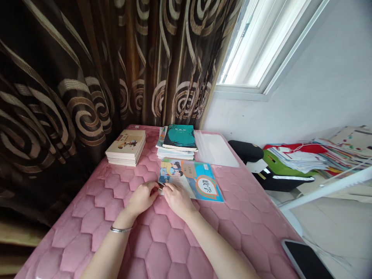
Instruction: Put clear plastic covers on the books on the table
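Observation:
A blue maths textbook, with cartoon children on its cover, lies flat and sideways on the pink quilted surface. At its near left corner, my left hand is closed, thumb and fingertips pinching that corner. Right beside it, my right hand rests over the book's near edge, fingers bent and gripping the same corner. Fingertips of both hands almost touch, and a small pale bit shows between them. The exact hold on the corner is partly hidden by the fingers.
A stack of cream books stands at the far left. Behind the textbook is a pile topped by a teal book. A clear plastic sheet lies at the far right. A phone sits near the right edge, papers beyond.

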Demonstrator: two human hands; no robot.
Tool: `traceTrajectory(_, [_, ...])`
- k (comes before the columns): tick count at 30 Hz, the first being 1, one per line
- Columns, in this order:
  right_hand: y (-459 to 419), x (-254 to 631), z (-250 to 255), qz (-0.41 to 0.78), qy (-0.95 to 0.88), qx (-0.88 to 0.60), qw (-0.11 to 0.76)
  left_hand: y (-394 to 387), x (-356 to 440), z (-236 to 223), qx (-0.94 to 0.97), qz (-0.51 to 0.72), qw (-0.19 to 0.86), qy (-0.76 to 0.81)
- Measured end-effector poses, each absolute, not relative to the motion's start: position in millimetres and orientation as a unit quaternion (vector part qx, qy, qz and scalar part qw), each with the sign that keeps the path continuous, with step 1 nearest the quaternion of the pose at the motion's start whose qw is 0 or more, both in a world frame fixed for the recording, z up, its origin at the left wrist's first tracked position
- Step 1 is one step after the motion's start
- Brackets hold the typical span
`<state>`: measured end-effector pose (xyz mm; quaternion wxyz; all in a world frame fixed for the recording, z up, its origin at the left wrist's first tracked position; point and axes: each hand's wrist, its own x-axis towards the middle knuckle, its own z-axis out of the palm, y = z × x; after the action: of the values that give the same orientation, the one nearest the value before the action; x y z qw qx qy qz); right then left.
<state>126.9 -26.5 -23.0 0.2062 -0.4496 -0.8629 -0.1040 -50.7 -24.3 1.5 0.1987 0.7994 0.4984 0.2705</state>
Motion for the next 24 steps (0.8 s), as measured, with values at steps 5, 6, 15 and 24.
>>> traceTrajectory(5, [-24.6,125.9,-23.9,-0.094,-0.858,-0.448,0.233,-21.7,-46.5,-4.4,0.794,0.288,0.194,0.500])
traceTrajectory(6, [-24.8,125.9,-23.3,-0.088,-0.857,-0.449,0.239,-20.6,-45.4,-6.0,0.791,0.294,0.194,0.500])
traceTrajectory(15, [-26.8,127.3,-18.7,-0.016,-0.842,-0.456,0.288,-11.9,-43.0,-12.7,0.753,0.355,0.257,0.491])
traceTrajectory(24, [-20.3,127.7,-19.8,0.091,-0.794,-0.464,0.382,-7.1,-42.6,-17.4,0.727,0.373,0.299,0.492])
